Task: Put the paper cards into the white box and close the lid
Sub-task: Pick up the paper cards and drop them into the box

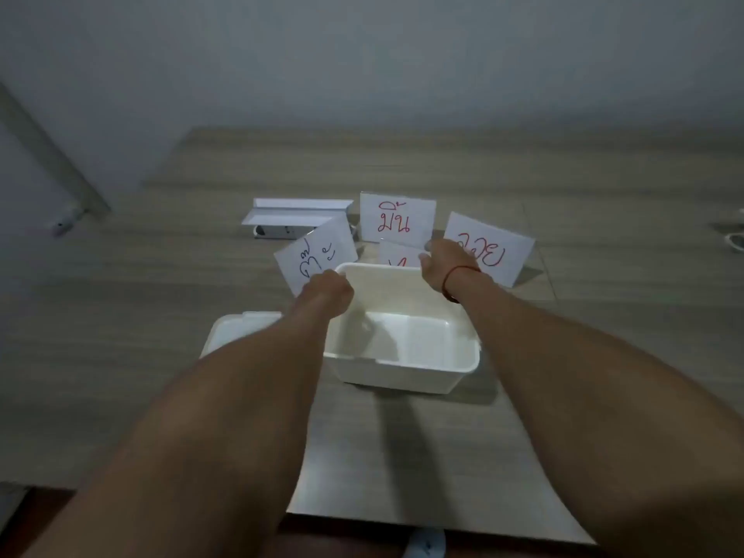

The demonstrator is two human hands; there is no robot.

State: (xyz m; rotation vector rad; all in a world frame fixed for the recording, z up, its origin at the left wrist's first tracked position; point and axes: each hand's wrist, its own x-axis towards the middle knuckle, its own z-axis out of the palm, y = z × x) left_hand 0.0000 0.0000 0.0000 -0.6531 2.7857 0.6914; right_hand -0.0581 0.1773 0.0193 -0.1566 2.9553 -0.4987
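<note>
An open white box (406,368) stands on the wooden table, and nothing shows inside it. Its white lid (237,330) lies flat to the left, partly under my left forearm. My left hand (326,289) is shut on a paper card with blue writing (318,251), held tilted above the box's far left corner. My right hand (443,265) reaches past the far rim with fingers spread, touching a small card with red marks (396,255). Behind it stands a card with red writing (396,219). A third red-lettered card (489,247) sits to the right, behind my wrist.
A folded white card holder with a dark strip (290,219) lies behind the cards at the left. The pale wall rises at the table's far edge. A white ring-shaped object (734,239) sits at the far right edge. The table's near edge lies close under my elbows.
</note>
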